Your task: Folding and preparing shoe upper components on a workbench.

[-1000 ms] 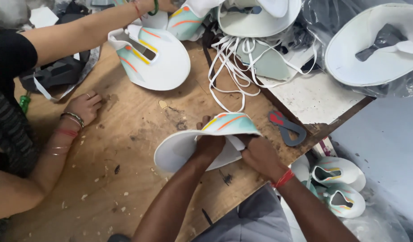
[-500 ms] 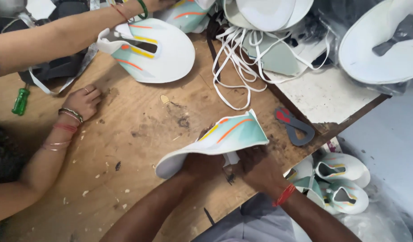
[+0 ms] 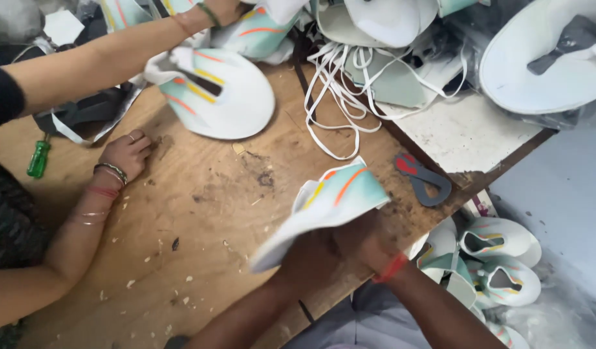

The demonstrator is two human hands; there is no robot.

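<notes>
Both hands are on the shoe upper (image 3: 330,200) now, and it is tipped up off the wooden table (image 3: 201,258), where a second ago it lay flatter and nearer the middle of the near edge. The left hand (image 3: 311,255) is closed on its lower side, and the right hand (image 3: 369,242) is clamped on it from underneath, red band at the wrist. So the piece is lifted and turned, its mint face with orange and yellow stripes showing, white lining toward the near left.

It hangs right over the table's near right edge, just above a grey and red cut-out (image 3: 422,178) lying by the corner. Below that edge sits a heap of more uppers (image 3: 501,262).

On the far left, a co-worker's hand (image 3: 126,152) rests on the wood, and that person's other arm reaches over another upper (image 3: 227,97). White laces (image 3: 340,84) tangle at the far side. A green screwdriver (image 3: 38,158) lies at the left. Bare, dusty wood lies open between the two workers.
</notes>
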